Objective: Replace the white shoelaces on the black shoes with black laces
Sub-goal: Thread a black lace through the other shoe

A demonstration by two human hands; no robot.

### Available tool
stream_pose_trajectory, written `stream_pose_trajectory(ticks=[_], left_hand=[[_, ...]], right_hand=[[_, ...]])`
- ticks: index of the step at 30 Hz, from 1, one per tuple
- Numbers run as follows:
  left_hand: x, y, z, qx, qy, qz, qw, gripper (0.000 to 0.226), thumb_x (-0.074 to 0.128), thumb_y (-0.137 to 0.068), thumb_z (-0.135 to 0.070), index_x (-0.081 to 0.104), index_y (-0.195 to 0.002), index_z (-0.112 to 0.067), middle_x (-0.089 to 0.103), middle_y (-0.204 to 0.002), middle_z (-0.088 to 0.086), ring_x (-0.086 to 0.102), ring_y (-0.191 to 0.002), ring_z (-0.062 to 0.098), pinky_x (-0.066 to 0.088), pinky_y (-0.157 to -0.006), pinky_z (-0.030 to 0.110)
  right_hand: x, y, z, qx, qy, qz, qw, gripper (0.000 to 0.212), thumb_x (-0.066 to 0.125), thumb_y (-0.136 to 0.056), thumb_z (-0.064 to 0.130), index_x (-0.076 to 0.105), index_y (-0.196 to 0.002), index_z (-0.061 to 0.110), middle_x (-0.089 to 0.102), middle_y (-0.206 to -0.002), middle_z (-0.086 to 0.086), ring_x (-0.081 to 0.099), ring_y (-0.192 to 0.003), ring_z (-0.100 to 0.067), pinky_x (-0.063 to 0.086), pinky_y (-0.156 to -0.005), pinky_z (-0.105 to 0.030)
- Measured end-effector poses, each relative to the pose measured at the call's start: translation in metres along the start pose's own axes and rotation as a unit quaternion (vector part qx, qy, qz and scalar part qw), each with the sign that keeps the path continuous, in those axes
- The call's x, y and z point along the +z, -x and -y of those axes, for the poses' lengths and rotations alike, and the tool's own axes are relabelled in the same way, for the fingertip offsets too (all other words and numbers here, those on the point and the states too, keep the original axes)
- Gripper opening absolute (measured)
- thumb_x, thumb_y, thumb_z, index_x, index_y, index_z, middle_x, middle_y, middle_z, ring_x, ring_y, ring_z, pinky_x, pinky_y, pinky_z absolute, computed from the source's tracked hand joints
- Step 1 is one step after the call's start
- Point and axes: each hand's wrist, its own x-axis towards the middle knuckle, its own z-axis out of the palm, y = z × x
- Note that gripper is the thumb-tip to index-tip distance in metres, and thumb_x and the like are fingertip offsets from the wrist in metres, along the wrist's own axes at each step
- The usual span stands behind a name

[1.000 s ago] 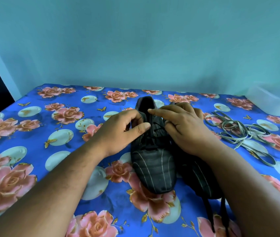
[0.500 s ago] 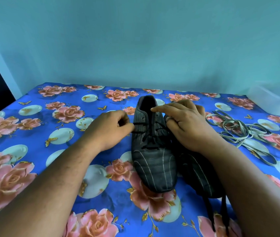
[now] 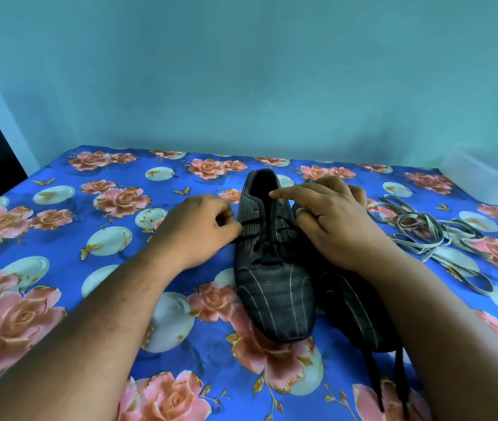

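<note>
While hands (image 3: 199, 229) flank it, shoe (image 3: 272, 268) lies between.

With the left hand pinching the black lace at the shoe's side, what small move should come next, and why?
Probably draw the black lace further out to the left to snug that row. The left hand pinches it just outside the eyelets, the right hand steadies the left shoe, and one upper eyelet looks unthreaded.

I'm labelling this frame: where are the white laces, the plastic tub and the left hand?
white laces (image 3: 424, 232): head view, on the tangled heap.
plastic tub (image 3: 490, 183): head view, on its front wall.
left hand (image 3: 199, 235): head view, on the back of the hand.
</note>
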Motion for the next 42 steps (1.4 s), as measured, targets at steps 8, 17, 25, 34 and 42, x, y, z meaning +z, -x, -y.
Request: stream_pose_trajectory(ticks=[8,17,25,34,42], left_hand=[[0.001,-0.001,0.001,0.025,0.065,0.004,0.998,0.025,0.058,-0.086,-0.057,0.062,-0.091,-0.032,0.056,-0.093,-0.014,0.056,-0.084,0.005,0.045,-0.077,0.034],[0.012,-0.001,-0.004,0.121,0.09,-0.014,0.988,0.024,0.057,-0.09,-0.055,0.058,-0.085,-0.032,0.052,-0.093,-0.015,0.053,-0.089,0.007,0.045,-0.081,0.038],[0.002,-0.003,0.012,-0.052,-0.075,0.054,0.994,0.029,0.056,-0.093,-0.045,0.059,-0.075,-0.022,0.06,-0.079,-0.005,0.059,-0.08,0.025,0.036,-0.061,0.034],[0.011,0.0,-0.006,0.132,0.079,0.007,0.988,0.037,0.051,-0.091,-0.065,0.059,-0.089,-0.029,0.055,-0.088,-0.014,0.052,-0.087,0.005,0.045,-0.075,0.033],[0.0,-0.002,0.005,-0.016,-0.016,0.042,0.999,0.029,0.062,-0.092,-0.038,0.059,-0.07,-0.02,0.059,-0.073,-0.005,0.057,-0.073,0.019,0.044,-0.065,0.036]], right_hand=[[0.0,0.0,0.001,0.002,-0.003,0.001,1.0,0.05,0.037,-0.091,0.031,0.057,-0.133,0.049,0.06,-0.121,0.027,0.04,-0.123,-0.014,0.025,-0.103,-0.046],[0.0,0.0,0.002,0.003,-0.002,0.002,1.0,0.05,0.037,-0.091,0.032,0.057,-0.133,0.05,0.06,-0.124,0.026,0.039,-0.123,-0.013,0.025,-0.103,-0.047],[0.0,0.001,0.0,0.002,-0.004,0.003,1.0,0.05,0.037,-0.091,0.032,0.056,-0.133,0.051,0.054,-0.115,0.032,0.039,-0.122,-0.011,0.023,-0.104,-0.046],[-0.001,0.001,0.001,0.008,-0.003,0.007,1.0,0.051,0.037,-0.089,0.033,0.056,-0.133,0.051,0.06,-0.123,0.027,0.038,-0.124,-0.012,0.023,-0.103,-0.045],[-0.001,0.001,0.001,0.008,-0.011,0.006,1.0,0.052,0.037,-0.089,0.031,0.057,-0.132,0.051,0.053,-0.112,0.032,0.038,-0.123,-0.01,0.021,-0.1,-0.04]])
